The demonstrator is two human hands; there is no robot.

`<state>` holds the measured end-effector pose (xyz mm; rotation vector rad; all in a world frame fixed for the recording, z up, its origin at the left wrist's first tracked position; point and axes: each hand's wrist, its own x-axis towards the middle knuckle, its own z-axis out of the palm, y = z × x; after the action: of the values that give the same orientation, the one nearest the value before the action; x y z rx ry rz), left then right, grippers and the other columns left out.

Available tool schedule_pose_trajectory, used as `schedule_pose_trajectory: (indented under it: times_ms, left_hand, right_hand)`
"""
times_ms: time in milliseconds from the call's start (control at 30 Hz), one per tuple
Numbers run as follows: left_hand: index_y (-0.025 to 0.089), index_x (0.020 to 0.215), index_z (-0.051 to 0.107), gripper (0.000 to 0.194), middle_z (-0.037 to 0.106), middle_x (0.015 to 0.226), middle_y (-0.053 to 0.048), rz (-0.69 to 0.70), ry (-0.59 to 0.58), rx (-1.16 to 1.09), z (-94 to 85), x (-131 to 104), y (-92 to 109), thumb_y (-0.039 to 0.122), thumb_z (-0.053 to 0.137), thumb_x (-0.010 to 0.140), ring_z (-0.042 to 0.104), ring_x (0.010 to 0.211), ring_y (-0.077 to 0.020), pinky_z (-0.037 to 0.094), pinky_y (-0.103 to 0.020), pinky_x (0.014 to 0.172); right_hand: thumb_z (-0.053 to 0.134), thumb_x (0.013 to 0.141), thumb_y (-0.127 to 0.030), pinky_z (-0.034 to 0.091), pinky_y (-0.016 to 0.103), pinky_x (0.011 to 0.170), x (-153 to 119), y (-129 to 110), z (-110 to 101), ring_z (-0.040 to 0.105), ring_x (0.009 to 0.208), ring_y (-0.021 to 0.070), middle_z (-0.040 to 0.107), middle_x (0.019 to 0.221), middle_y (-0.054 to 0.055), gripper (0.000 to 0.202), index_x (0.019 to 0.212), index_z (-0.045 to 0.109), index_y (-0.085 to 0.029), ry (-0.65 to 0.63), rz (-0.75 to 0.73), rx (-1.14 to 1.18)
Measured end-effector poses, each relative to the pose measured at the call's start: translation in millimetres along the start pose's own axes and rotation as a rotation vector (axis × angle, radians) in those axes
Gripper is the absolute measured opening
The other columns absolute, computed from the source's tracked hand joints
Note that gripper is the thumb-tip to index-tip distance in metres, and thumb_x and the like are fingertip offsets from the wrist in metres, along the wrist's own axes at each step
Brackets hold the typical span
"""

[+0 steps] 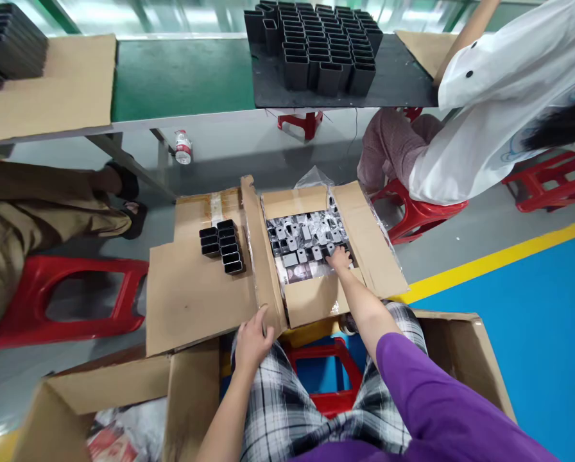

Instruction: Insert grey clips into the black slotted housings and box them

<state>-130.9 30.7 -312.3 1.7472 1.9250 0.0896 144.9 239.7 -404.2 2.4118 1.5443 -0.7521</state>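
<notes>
My right hand (340,258) reaches into the open cardboard box (311,301), its fingers closed at a black rectangular tube along the near row; the fingertips are partly hidden. Inside the box, several black tubes (291,259) stand among clear plastic wrap (323,228). A printed sheet shows at the near left corner. My left hand (253,340) lies by the near end of the box's left flap (263,269), fingers apart and holding nothing. Left of that flap, a cluster of black rectangular tubes (228,249) stands upright on a flat cardboard sheet (196,295).
Ahead, a green-topped table (181,80) carries many more black tubes (316,45). A person in a white shirt (499,96) sits at the right; another's legs (37,212) are at the left. Open cartons (109,382) flank me. Red stools (66,301) stand around.
</notes>
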Motion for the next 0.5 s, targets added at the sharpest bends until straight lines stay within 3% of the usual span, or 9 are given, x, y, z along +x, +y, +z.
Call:
schedule_pose_trajectory:
  times_ms: [367,500]
  left_hand:
    - [0.016,0.137,0.055,0.053,0.069,0.129,-0.014,0.009,0.001,-0.015,-0.8,1,3,0.021,0.044,0.085,0.067,0.113,-0.0288,0.045,-0.044,0.103]
    - [0.014,0.137,0.054,0.053,0.07,0.126,-0.015,0.005,-0.009,-0.012,-2.7,1,4,0.022,0.043,0.086,0.068,0.109,-0.03,0.046,-0.044,0.1]
  right_hand:
    - [0.064,0.094,-0.035,0.055,0.046,0.095,-9,35,7,0.063,0.112,0.0241,0.062,0.128,0.01,0.035,0.123,0.06,-0.016,0.017,-0.143,0.225]
    - [0.064,0.095,-0.035,0.055,0.047,0.095,-9,42,-2,0.062,0.113,0.0243,0.061,0.129,0.01,0.034,0.124,0.06,-0.016,0.054,-0.154,0.401]
